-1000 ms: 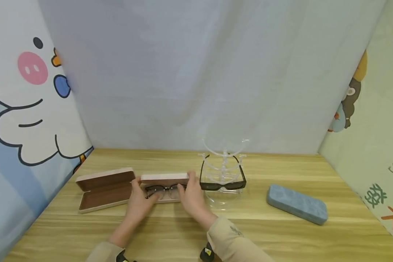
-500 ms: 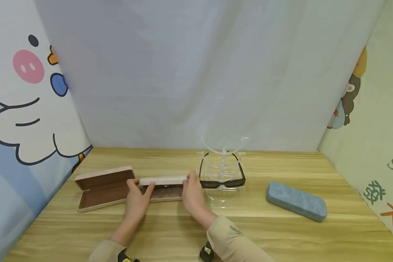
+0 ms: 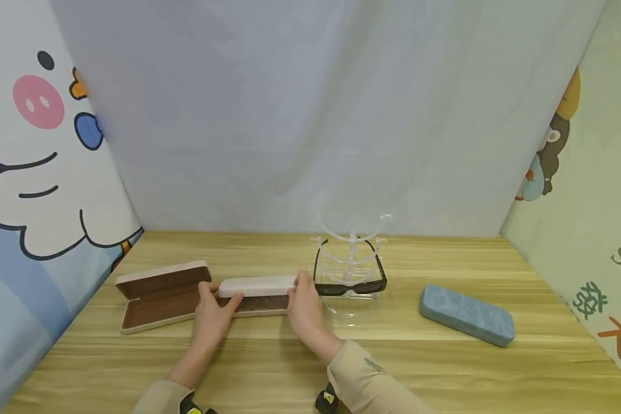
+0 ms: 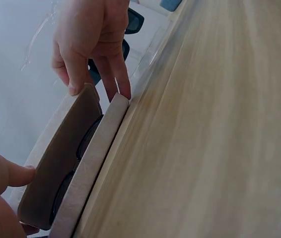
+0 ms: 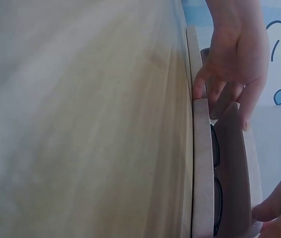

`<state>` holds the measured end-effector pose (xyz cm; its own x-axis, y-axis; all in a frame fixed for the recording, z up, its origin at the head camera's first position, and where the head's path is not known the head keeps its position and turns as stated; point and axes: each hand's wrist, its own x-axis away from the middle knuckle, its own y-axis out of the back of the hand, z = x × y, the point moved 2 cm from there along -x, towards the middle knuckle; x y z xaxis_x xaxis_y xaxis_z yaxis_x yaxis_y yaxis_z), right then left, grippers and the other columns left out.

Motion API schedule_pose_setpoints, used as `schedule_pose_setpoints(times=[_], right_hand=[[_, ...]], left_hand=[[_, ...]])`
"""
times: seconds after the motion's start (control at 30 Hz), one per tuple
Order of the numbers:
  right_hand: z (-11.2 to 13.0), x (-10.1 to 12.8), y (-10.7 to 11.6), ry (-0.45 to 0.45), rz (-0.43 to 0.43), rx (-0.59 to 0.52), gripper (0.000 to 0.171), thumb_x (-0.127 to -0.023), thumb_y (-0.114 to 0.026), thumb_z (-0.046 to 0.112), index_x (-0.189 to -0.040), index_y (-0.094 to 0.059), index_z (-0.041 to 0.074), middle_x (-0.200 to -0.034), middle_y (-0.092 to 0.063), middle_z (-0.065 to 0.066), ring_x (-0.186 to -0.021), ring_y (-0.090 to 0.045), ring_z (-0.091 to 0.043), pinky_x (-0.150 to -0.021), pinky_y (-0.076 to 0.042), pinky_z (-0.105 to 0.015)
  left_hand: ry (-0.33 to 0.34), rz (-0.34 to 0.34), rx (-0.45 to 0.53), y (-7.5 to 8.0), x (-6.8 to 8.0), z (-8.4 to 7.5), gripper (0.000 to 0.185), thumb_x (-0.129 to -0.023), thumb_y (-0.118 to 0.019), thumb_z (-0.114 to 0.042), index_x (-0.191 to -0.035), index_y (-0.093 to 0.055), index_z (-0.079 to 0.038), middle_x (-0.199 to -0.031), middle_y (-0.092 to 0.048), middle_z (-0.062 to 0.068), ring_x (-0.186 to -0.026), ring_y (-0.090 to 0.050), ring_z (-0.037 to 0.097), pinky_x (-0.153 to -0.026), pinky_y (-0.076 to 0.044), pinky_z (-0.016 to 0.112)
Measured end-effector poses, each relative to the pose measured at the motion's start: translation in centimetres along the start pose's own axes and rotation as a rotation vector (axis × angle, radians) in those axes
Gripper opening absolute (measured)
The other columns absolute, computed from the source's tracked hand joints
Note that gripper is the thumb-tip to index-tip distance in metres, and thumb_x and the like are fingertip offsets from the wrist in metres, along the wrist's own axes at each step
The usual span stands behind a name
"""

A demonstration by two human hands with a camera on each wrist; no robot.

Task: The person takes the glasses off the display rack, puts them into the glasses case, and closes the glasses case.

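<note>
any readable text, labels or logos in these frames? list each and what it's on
"SO": grey letters, cut off by the frame edge, on the right wall.
Green and orange characters below them on the same wall: cut off, unreadable.
Small print on the right sleeve: too small to read.
Yellow tag at the right wrist: too small to read.
Pink cases, blue case, stand, glasses: no text visible.
</note>
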<state>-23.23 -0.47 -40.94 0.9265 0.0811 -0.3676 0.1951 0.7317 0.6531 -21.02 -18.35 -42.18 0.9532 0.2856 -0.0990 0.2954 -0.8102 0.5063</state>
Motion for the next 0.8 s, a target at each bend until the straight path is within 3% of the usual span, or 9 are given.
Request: schedule_pose_setpoints(times=[0.23, 0.47, 0.6, 0.8], right_hand=[[-0.3, 0.5, 0.0, -0.002, 0.070, 0.030, 0.018, -0.083, -0.060, -0.001, -0.077, -0.043, 0.004, -0.075, -0.040, -0.004, -0.064, -0.040, -0.015, -0.055, -0.037, -0.025], [-0.3, 0.5, -0.2, 0.019, 0.077, 0.058, 0.013, -0.081, -0.060, -0.002, -0.078, -0.048, 0.003, -0.074, -0.045, -0.005, -0.066, -0.045, -0.017, -0.056, -0.040, -0.026], [0.1, 0.4, 0.1, -0.012, 0.140, 0.043, 0.008, -0.082, -0.059, -0.001, -0.088, -0.054, -0.001, -0.081, -0.054, -0.010, -0.072, -0.051, -0.020, -0.061, -0.045, -0.028], [0.8, 0.8, 1.3, -0.028, 0.170, -0.007, 0.028, -0.086, -0.058, 0.007, -0.109, -0.051, -0.007, -0.103, -0.056, -0.020, -0.084, -0.055, -0.025, -0.072, -0.049, -0.038]], left_hand=[[-0.044, -0.004, -0.076, -0.2, -0.1, 0.6, 0.040, -0.080, -0.067, -0.013, -0.107, -0.044, 0.005, -0.125, -0.047, 0.028, -0.118, -0.043, 0.042, -0.095, -0.037, 0.049], [-0.052, -0.009, -0.095, -0.4, -0.3, 0.6, 0.038, -0.079, -0.068, -0.011, -0.105, -0.046, 0.006, -0.124, -0.047, 0.028, -0.118, -0.043, 0.041, -0.097, -0.036, 0.048], [-0.080, -0.015, -0.139, -0.4, -0.2, 0.1, 0.035, -0.079, -0.067, -0.011, -0.105, -0.051, 0.006, -0.122, -0.047, 0.029, -0.116, -0.043, 0.042, -0.097, -0.036, 0.050], [-0.162, -0.005, -0.190, -0.7, 0.1, -1.2, 0.036, -0.078, -0.064, -0.007, -0.112, -0.056, 0.004, -0.126, -0.045, 0.027, -0.119, -0.040, 0.044, -0.100, -0.032, 0.053]])
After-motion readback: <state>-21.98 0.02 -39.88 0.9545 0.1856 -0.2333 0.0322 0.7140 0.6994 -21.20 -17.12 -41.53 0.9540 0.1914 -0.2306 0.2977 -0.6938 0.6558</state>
